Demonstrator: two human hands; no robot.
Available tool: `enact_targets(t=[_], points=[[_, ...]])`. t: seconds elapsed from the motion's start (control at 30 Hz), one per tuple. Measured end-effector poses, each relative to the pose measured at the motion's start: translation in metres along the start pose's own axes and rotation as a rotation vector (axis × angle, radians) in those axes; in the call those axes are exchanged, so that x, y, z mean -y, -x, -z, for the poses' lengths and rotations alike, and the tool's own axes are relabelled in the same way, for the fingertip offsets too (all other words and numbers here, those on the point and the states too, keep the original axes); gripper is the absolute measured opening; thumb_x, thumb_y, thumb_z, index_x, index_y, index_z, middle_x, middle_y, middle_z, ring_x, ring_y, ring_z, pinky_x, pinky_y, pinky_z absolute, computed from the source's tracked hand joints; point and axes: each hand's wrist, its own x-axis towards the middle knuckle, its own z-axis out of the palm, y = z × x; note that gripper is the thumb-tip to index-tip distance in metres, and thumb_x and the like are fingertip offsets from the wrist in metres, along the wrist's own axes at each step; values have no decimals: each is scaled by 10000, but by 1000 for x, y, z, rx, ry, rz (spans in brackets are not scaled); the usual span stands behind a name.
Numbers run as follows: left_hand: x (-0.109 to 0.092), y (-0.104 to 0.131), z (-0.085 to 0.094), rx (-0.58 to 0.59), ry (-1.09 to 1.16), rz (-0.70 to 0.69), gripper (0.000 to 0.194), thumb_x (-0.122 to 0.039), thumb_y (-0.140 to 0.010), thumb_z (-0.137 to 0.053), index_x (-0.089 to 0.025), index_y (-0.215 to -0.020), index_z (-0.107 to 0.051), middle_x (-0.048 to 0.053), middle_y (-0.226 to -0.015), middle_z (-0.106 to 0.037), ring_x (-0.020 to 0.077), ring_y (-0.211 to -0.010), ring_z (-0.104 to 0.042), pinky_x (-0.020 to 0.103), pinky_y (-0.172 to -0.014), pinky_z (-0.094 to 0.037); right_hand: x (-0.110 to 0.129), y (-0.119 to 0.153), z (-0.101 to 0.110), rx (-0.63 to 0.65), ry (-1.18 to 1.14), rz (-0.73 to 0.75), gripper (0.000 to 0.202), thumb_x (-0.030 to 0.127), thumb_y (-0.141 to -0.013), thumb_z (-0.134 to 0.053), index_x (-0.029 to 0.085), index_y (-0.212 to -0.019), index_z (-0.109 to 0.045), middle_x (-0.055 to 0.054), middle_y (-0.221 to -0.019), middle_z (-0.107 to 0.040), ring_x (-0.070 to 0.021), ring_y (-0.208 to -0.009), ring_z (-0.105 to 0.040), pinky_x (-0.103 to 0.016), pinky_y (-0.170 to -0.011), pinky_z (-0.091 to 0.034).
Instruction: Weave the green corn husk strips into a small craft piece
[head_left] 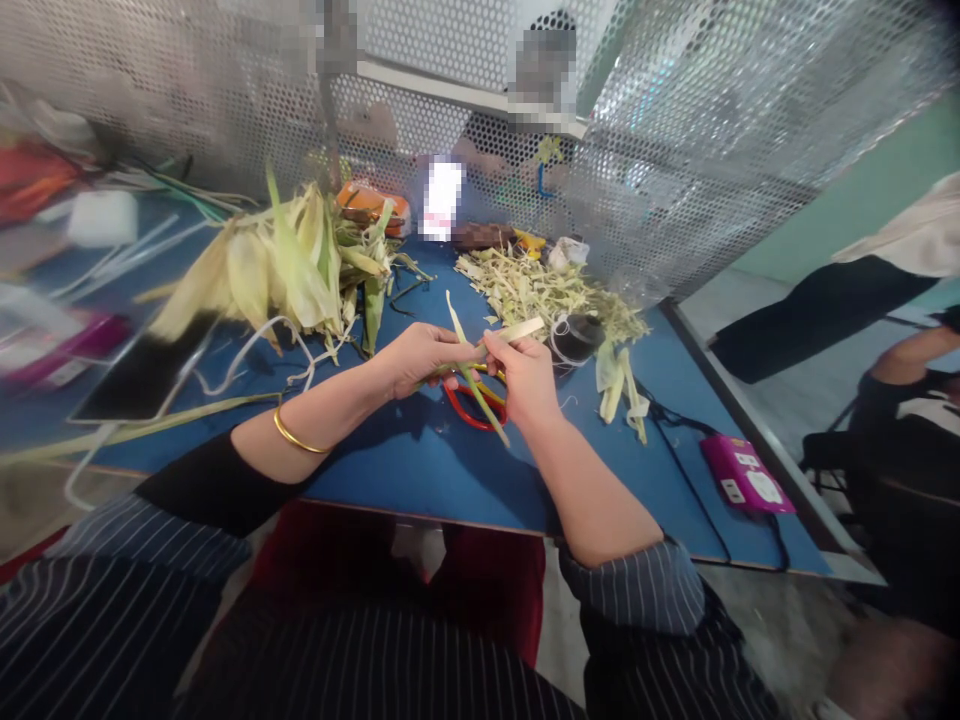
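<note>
Over the middle of the blue table, my left hand (426, 358) pinches crossed strips of corn husk between thumb and fingers. One narrow green strip (475, 385) slants down between the hands. My right hand (525, 375) is closed on a paler folded husk strip (521, 329), whose end sticks out past the thumb. The two hands almost touch. Beneath them lie scissors with red handles (474, 412), partly hidden by the fingers. A dark spool of thread (577, 338) stands just beyond my right hand.
A pile of whole corn husks (277, 265) lies at the left back, husk scraps (540, 285) at the right back. A phone (441, 200) with a lit screen leans behind. A dark tablet (146, 370) is at left, a purple power strip (746, 473) at right. Perforated metal screen (450, 130) borders the back.
</note>
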Motion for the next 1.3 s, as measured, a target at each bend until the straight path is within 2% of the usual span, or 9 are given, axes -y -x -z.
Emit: enact_targets(t=[0.17, 0.43, 0.63, 0.7, 0.8, 0.87, 1.0, 1.1, 1.3], points=[[2, -1, -2, -8, -76, -29, 216, -342, -711, -730, -139, -667, -670, -2, -471, -569, 66, -410, -493, 199, -382, -281, -2, 1, -1, -61, -13, 42, 159, 285, -717, -690, 174, -623, -628, 31, -524, -510, -80, -469, -415, -254, -469, -326], [3, -1, -1, 37, -94, -10, 189, -302, -736, -708, -134, -672, -653, 30, -543, -624, 73, -426, -519, 208, -398, -304, 1, -1, -1, -130, 29, 79, 157, 291, -724, -670, 185, -620, -620, 37, -521, -498, -83, -470, -413, -258, -475, -332], [3, 2, -2, 58, -67, 2, 249, -372, -726, -722, -128, -696, -680, 12, -499, -589, 55, -406, -461, 199, -400, -270, -3, -14, 16, 1, 210, 15, 237, 401, -758, -645, 177, -679, -638, 5, -567, -534, -112, -501, -461, -288, -527, -395], [2, 2, -2, 45, -20, 1, 276, -407, -780, -665, -139, -717, -686, -4, -473, -551, 47, -389, -417, 198, -396, -233, 3, -17, 24, -123, 393, 137, 266, 445, -782, -615, 183, -806, -655, -28, -679, -588, -154, -620, -539, -324, -624, -446], [1, 3, -3, 29, -24, -7, 327, -427, -832, -601, -152, -666, -662, -25, -433, -478, 41, -375, -353, 202, -403, -206, 18, -15, 30, -312, 713, 498, 319, 447, -800, -613, 214, -1014, -648, -94, -1026, -624, -233, -980, -564, -393, -836, -436], [2, 3, -3, 54, -75, -43, 339, -417, -825, -609, -154, -613, -636, -26, -440, -467, 39, -381, -339, 205, -419, -223, 26, -10, 27, -147, 810, 561, 230, 422, -838, -583, 226, -893, -688, -82, -1020, -644, -233, -1018, -562, -401, -902, -403], [6, 4, -3, 75, -170, -124, 299, -356, -794, -629, -153, -576, -612, -24, -469, -478, 47, -405, -342, 215, -438, -248, 24, -2, 14, 261, 712, 292, 213, 372, -806, -629, 221, -670, -692, -22, -750, -676, -174, -769, -594, -378, -843, -414], [7, 5, -6, 71, -216, -116, 272, -324, -762, -647, -151, -556, -605, -30, -466, -463, 51, -414, -345, 217, -442, -258, 15, 0, 9, 246, 481, 124, 128, 308, -746, -670, 196, -687, -688, -12, -705, -660, -147, -683, -566, -322, -700, -430], [5, 6, -7, 113, -128, -100, 225, -262, -738, -654, -154, -548, -603, -28, -498, -474, 47, -423, -344, 213, -431, -255, 10, 2, 8, 221, 322, 91, 101, 266, -740, -642, 189, -679, -618, 16, -652, -571, -108, -616, -480, -274, -608, -392]])
